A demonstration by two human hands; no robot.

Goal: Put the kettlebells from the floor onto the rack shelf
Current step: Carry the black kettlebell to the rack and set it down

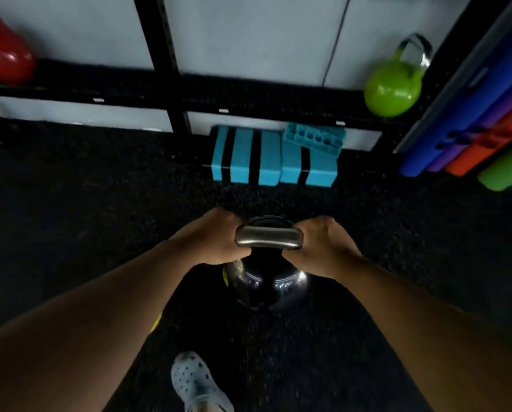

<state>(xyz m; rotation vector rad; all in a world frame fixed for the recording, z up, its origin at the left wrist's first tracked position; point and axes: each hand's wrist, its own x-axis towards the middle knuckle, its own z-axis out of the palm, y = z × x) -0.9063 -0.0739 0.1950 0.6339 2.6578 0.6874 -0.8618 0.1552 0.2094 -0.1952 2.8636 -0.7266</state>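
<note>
A shiny black kettlebell [265, 281] with a steel handle hangs over the dark floor in the middle of the head view. My left hand [211, 237] grips the left side of its handle and my right hand [323, 242] grips the right side. Ahead runs the black rack shelf [249, 96]. A green kettlebell [393, 90] stands on the shelf at the right end. A red kettlebell [3, 55] stands on it at the far left. The stretch of shelf between them is bare.
Blue and black foam blocks [274, 157] lie on the floor under the shelf. Coloured rolled mats [486, 123] lean at the right. A black rack upright [165, 66] rises left of centre. My light shoe [195, 382] is on the dark rubber floor [85, 218].
</note>
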